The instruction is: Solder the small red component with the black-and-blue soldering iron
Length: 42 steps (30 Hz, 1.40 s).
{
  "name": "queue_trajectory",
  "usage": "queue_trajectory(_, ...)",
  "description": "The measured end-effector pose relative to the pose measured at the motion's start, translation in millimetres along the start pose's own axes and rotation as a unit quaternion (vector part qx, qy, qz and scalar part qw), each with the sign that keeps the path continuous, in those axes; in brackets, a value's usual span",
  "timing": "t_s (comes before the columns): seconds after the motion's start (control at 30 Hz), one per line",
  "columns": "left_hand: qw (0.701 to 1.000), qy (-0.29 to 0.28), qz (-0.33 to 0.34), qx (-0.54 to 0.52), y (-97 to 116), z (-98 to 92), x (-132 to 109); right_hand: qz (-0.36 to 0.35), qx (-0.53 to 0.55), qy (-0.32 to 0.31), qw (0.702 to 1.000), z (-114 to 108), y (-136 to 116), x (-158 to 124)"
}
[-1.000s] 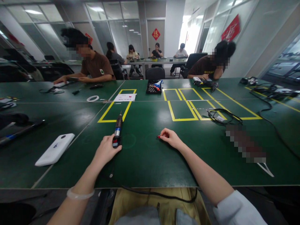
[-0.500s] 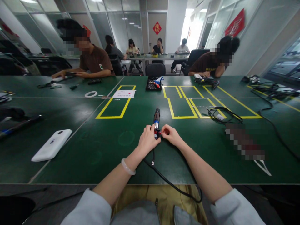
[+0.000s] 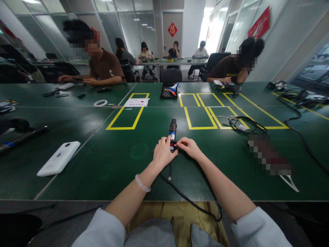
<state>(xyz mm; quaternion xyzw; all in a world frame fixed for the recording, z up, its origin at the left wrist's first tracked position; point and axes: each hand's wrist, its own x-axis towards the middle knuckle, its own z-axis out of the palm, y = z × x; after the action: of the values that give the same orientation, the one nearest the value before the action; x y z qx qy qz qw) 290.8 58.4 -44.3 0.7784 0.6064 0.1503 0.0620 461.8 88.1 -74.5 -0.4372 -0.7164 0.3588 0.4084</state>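
Note:
A slim motor assembly (image 3: 173, 127) lies lengthwise on the green table, its narrow tip pointing away from me. It has a dark front part, a blue band, a silver body and red and black parts at the near end. My left hand (image 3: 163, 151) is closed around its near end from the left. From the right, the fingers of my right hand (image 3: 189, 147) are pinched together against the red and black parts; whatever they grip is too small to make out. A thick black cable (image 3: 185, 198) runs below my hands toward my lap, alongside a thinner wire with a ring terminal (image 3: 169, 178).
A white phone-shaped case (image 3: 59, 159) lies to the left. Farther back stand a black parts tray (image 3: 164, 93) and a white paper (image 3: 136, 102). Coiled black cable (image 3: 246, 120) and a blurred dark item (image 3: 269, 154) lie right. Two people sit across the table.
My right fingers have moved slightly closer in against the assembly's near end. The left hand keeps its hold. The whole view has shifted a little.

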Motion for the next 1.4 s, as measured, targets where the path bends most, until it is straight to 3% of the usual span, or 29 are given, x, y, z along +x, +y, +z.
queue_trajectory(0.57,0.999,0.022,-0.007,0.045,2.6,0.8,8.8,0.029,0.056,0.007,0.998,3.3,3.0,0.7)
queue_trajectory(0.8,0.997,0.012,0.014,0.079,-19.1,-12.2,0.8,0.033,0.068,-0.015,0.997,3.9,2.4,-0.3)
queue_trajectory(0.9,0.994,0.005,0.002,0.106,-42.2,-24.7,-8.6,0.039,0.073,-0.014,0.996,3.1,2.0,-0.3)
queue_trajectory(1.03,0.988,-0.009,-0.041,0.151,-88.3,-43.7,-26.1,0.04,0.059,-0.016,0.997,3.0,1.9,-0.6)
queue_trajectory(1.4,0.939,-0.05,-0.258,0.22,-233.7,-97.6,-78.0,0.025,0.029,-0.029,0.999,1.1,1.6,-2.8)
